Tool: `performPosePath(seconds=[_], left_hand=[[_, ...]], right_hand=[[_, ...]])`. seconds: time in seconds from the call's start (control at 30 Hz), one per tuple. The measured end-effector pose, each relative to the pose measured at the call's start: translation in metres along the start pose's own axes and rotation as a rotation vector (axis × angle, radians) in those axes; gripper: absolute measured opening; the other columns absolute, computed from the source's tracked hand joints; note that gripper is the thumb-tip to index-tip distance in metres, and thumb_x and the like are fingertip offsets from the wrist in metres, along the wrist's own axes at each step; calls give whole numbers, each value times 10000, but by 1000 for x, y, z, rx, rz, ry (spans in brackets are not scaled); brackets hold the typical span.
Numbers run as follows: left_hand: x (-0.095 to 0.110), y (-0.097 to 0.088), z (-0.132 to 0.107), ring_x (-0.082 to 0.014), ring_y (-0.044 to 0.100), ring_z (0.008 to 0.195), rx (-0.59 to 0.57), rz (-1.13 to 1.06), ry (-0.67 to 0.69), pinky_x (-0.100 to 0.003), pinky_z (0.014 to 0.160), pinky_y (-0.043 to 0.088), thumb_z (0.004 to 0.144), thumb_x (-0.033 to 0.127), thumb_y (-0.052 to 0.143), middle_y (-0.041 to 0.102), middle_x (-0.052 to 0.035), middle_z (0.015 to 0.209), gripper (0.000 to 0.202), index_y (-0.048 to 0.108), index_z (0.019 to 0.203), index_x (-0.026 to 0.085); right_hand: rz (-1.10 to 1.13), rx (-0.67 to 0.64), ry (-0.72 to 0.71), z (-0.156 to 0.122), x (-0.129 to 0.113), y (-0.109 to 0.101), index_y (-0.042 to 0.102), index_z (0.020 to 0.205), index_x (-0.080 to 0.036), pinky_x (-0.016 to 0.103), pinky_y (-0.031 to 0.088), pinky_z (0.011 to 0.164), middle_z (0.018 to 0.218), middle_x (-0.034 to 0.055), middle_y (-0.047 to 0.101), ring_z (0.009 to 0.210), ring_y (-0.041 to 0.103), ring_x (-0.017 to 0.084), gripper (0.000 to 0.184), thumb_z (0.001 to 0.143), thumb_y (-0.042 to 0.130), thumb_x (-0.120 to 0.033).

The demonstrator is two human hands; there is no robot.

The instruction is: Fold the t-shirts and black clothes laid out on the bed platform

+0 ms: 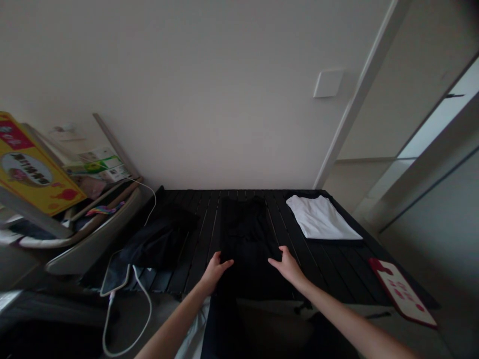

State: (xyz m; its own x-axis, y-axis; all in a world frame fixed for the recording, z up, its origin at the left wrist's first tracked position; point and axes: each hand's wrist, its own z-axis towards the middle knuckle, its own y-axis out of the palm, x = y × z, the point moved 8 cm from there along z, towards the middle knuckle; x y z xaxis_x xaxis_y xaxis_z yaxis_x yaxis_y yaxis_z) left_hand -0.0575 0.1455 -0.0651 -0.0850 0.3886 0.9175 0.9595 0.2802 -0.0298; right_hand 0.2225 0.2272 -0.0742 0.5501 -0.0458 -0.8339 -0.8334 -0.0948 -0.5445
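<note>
A long black garment (250, 249) lies lengthwise down the middle of a black slatted table (329, 264), its near end hanging over the front edge. My left hand (216, 270) pinches its left edge, thumb on top. My right hand (288, 263) grips its right edge in the same way. Both hands sit about halfway along the cloth, a garment's width apart.
A folded white garment (321, 217) lies at the table's back right. A crumpled dark garment (157, 239) lies at the left. A phone (115, 280) with a white cable (144, 304) rests at the left front corner. A red-and-white card (402, 291) lies at the right edge. A cluttered chair (86, 239) stands left.
</note>
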Motion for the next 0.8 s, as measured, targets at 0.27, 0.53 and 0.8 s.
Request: performPosePath(seconds=[0.27,0.53,0.8], left_hand=[[68,27,7,-249,606,1087,-235,-90,297,-389,974,464,674,255,745,657,-69,1156,665,473,1279,204],[183,14,108,-232,544,1202,60,146,619,-391,1030,425,793,232,609,546,-82,1341,643,354,1383,230],[135,31,185,-289,124,1446,315,788,526,-537,1144,127,914,243,418,215,-90,1568,581,263,1474,250]], right_hand=[[151,-96,-260,23,-71,-10,520,877,-226,307,492,738,784,10,665,772,654,187,176,771,519,-366],[-6,134,-260,158,-146,-49,508,1124,-181,345,474,874,1031,110,690,967,651,213,335,838,471,-351],[-427,174,-193,189,-105,44,338,1454,-228,569,94,1117,1581,108,151,1436,121,331,580,910,422,-411]])
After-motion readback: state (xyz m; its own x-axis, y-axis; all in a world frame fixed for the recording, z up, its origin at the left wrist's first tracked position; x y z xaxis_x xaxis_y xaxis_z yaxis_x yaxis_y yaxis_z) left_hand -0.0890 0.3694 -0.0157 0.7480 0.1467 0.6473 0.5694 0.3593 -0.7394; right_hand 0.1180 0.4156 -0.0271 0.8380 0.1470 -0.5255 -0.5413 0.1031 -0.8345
